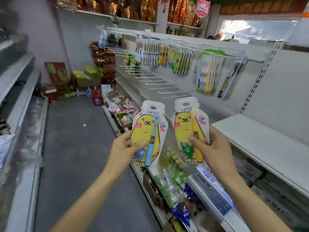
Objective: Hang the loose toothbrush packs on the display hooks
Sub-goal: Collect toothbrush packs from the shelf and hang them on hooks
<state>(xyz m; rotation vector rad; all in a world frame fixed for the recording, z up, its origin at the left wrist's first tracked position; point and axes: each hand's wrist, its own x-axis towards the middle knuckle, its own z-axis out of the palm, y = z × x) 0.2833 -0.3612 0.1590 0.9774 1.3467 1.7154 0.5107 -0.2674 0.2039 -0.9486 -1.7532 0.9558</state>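
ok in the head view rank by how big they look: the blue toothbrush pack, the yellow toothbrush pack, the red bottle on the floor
1-2. Blue toothbrush pack and yellow toothbrush pack: look alike, same design, so unranked.
3. Red bottle: looks smallest, but it stands farther from the camera.

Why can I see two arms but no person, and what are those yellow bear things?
The camera sits on the person's head and looks down, so you see only their arms. They stand in a shop aisle. The left hand holds a toothbrush pack with a blue brush. The right hand holds a pack with a yellow brush. Each pack has a yellow bear picture and a hole at the top. That hole slides onto the empty white hooks on the wall behind. More packs hang higher up.
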